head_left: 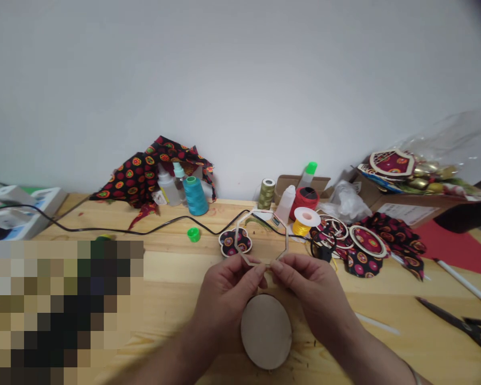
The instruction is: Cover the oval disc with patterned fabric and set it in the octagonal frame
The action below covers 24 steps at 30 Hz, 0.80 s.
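Note:
Both my hands hold up a thin octagonal wooden frame (282, 235) above the wooden table (176, 289). My left hand (226, 294) pinches its lower left edge and my right hand (310, 291) pinches its lower right edge. Below the hands a round wooden disc (266, 331) lies flat on the table. Just behind the frame rests a flower-shaped piece (229, 241) covered in dark patterned fabric.
Patterned fabric (148, 168), a teal thread cone (194, 196), an olive spool (266, 193), glue bottles (168, 187), a yellow cord spool (304, 220) and fabric-covered rounds (369, 240) line the back. A black cable (104, 230) crosses the table. Scissors (465, 326) lie at the right.

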Available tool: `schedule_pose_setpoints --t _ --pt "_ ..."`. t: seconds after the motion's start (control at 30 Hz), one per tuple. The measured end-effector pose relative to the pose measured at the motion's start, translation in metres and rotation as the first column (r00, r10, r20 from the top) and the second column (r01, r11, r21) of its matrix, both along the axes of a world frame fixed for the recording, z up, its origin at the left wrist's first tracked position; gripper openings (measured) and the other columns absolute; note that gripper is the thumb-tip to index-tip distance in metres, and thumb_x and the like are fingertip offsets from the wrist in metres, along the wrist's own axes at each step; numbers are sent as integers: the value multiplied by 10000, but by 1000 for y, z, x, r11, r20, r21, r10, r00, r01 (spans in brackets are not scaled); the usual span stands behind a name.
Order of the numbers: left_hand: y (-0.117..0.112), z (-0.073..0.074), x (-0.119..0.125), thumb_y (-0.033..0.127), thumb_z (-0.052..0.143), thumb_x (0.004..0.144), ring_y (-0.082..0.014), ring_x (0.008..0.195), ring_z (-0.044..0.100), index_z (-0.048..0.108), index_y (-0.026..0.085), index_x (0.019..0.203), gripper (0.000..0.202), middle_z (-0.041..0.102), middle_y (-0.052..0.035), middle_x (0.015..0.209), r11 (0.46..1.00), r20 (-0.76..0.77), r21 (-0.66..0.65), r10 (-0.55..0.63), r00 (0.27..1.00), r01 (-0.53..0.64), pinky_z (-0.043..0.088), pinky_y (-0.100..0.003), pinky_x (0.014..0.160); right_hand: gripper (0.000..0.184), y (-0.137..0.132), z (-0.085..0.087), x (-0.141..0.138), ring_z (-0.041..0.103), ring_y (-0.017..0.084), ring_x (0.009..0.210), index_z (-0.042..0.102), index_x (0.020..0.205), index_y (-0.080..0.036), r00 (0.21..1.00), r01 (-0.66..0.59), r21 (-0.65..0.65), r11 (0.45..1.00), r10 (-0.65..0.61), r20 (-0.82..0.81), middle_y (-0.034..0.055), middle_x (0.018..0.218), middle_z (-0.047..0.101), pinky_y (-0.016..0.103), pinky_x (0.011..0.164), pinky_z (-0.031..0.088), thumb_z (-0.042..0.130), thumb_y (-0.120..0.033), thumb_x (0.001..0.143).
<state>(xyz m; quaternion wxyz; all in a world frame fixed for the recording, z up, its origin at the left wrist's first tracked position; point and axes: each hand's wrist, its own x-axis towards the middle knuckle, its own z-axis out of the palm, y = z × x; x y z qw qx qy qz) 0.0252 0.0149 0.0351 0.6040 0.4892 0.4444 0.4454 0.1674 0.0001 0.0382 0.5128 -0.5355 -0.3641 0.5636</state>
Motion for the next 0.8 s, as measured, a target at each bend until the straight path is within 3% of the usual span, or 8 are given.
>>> schedule_pose_setpoints --t 0.8 --pt "0 -3 -1 377 700 739 -100 550 495 644 172 681 221 595 31 579 1000 10 -4 -11 1000 11 405 -208 535 279 -1 -4 0 434 96 553 632 577 -161 999 -9 71 997 5 46 -37 549 544 238 548 353 770 -395 640"
